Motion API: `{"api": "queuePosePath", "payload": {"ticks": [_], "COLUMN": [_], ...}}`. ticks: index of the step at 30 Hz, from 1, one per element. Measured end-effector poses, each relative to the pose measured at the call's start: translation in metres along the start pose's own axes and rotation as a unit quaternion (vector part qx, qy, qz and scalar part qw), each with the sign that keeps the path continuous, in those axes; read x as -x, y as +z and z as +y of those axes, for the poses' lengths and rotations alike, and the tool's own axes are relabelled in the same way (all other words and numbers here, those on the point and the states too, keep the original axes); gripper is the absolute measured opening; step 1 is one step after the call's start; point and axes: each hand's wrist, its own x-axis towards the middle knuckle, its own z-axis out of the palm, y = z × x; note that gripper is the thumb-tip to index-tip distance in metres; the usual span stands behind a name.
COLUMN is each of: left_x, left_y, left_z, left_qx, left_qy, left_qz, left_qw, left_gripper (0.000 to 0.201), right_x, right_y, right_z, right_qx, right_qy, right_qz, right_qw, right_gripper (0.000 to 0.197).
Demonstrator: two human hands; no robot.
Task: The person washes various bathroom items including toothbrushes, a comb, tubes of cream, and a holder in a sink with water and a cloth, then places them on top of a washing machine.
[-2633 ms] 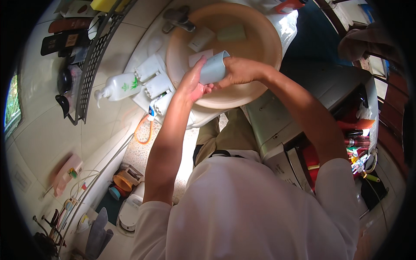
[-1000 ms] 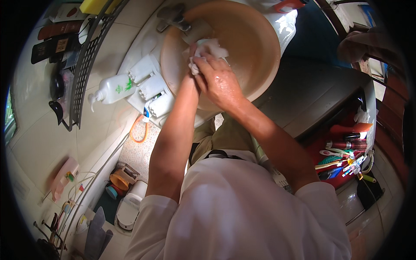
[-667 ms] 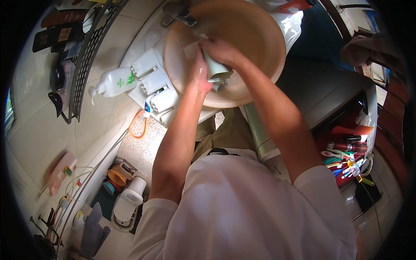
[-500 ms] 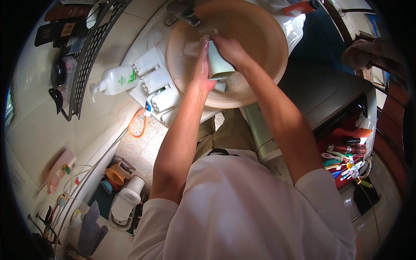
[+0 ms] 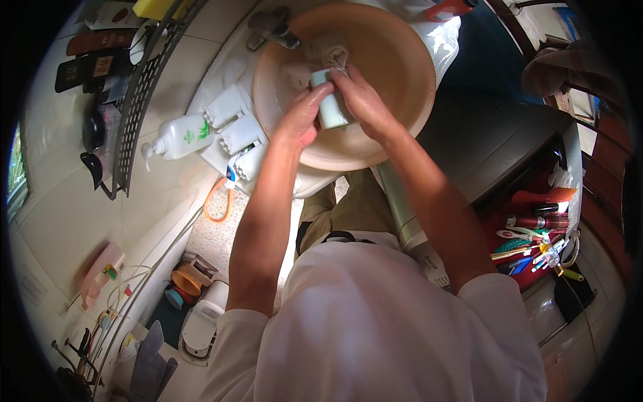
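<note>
Both hands hold a smooth pale green cup [image 5: 331,107] over the basin. My left hand [image 5: 299,120] closes round its left side, thumb laid across the top. My right hand [image 5: 362,104] grips the far right side, its fingertips close to a wet white cloth [image 5: 329,51]. That cloth lies crumpled in the orange-brown basin [image 5: 414,114], beyond the hands. Water stands in the basin. Whether the cup's near end is open cannot be made out.
A grey tap [image 5: 273,28] stands at the basin's far left. Left of it are a white pump bottle [image 5: 181,137] and a white holder [image 5: 231,134] with a tube. A dark machine top [image 5: 489,151] lies right, beside a red container [image 5: 529,248] of brushes. A perforated shelf [image 5: 144,94] hangs on the left wall.
The cup has turned and looks narrower, its open rim no longer showing toward me. My hands have spread slightly apart at the wrists. More of the white cloth shows in the basin.
</note>
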Motion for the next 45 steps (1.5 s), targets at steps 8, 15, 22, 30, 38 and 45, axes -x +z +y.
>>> {"api": "queuePosePath", "payload": {"ticks": [8,15,22,30,38,45], "left_x": [-0.008,-0.007,-0.024,0.001,0.004,0.002], "left_y": [0.022,0.006,-0.023,-0.022,-0.028,-0.044], "left_z": [0.002,0.005,-0.032,-0.012,0.006,0.013], "left_qx": [0.044,0.162,0.154,0.253,0.274,0.198], "left_qy": [0.085,0.110,0.134,0.014,0.024,0.029], "left_qz": [0.050,0.053,-0.053,0.000,0.007,0.023], "left_qw": [0.994,0.979,0.977,0.967,0.962,0.979], "left_gripper": [0.044,0.056,0.053,0.053,0.044,0.047], "right_x": [-0.001,0.037,0.016,-0.063,-0.106,0.008], "right_y": [0.010,0.026,0.032,-0.021,-0.065,0.005], "right_z": [-0.012,-0.005,-0.013,0.011,0.069,-0.010], "right_qx": [0.047,0.300,0.401,0.228,0.652,0.243], "right_qy": [-0.004,-0.193,-0.257,-0.001,-0.226,-0.165], "right_qz": [0.019,0.039,0.009,-0.093,-0.056,0.003], "right_qw": [0.999,0.934,0.879,0.969,0.722,0.956], "right_gripper": [0.059,0.062,0.053,0.052,0.030,0.028]}}
